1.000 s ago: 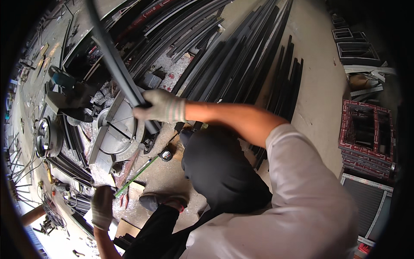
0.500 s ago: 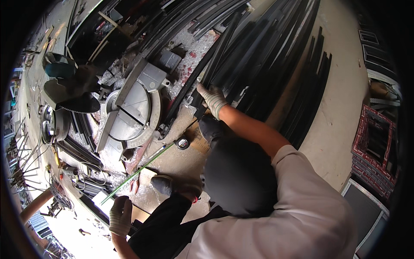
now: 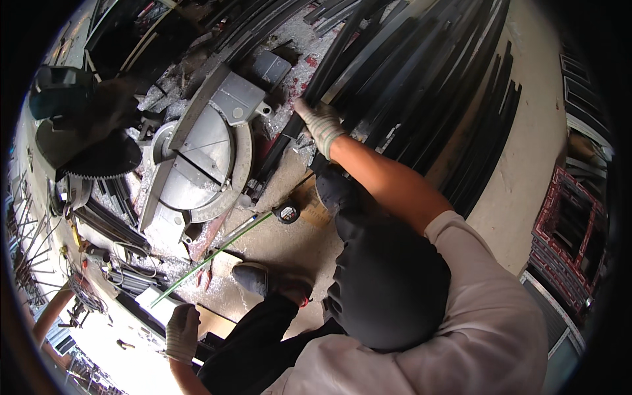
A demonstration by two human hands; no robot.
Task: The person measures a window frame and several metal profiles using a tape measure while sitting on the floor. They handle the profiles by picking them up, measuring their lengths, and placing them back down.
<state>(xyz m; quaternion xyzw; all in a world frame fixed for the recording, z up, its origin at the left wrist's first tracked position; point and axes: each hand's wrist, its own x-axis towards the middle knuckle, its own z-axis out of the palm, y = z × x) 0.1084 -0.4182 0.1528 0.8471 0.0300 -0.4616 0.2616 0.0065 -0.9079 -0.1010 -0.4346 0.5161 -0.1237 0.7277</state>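
Head view, looking down over a crouching person in a pale grey shirt and black trousers: the right hand [image 3: 320,123], in a speckled knit work glove, reaches up toward twelve o'clock and lies on the pile of long black metal bars [image 3: 421,85] that fans across the concrete floor [image 3: 520,191]. Its fingers [image 3: 304,107] are curled together against one dark bar (whether they fully close around it cannot be told from this angle). The left hand [image 3: 182,332], gloved the same way, hangs low at about seven o'clock, fingers folded loosely inward beside a pale flat board [image 3: 153,301]; whether it holds anything cannot be told.

Just left of the right hand, at ten o'clock from the person's head, stands the round grey metal turntable of a mitre saw [image 3: 204,164], its toothed dark circular blade [image 3: 99,161] raised at nine o'clock and bright metal shavings scattered around the base. A small black tape measure [image 3: 287,212] lies on the floor between the saw and the person's knee, and a thin green rod [image 3: 210,257] runs from beside it diagonally toward the left hand. The person's black shoe [image 3: 253,278] is planted near the rod. A dark red plastic crate [image 3: 569,243] sits well apart at three o'clock.
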